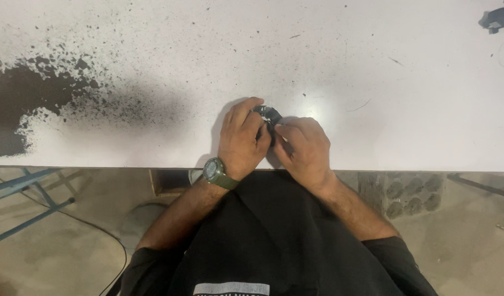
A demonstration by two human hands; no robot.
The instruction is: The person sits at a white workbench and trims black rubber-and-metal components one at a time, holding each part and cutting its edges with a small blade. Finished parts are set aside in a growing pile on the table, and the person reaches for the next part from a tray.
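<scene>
Both my hands meet over a small dark object near the front edge of a white table. My left hand, with a green watch on its wrist, curls around the object's left side. On the other side, my right hand pinches the same dark object with thumb and fingers. Most of the object is hidden by my fingers; only a dark, slightly shiny top part shows.
A large black stain with spatter covers the table's left side. Another dark object lies at the far right corner. Below the table edge are a blue metal frame, a cable and the floor.
</scene>
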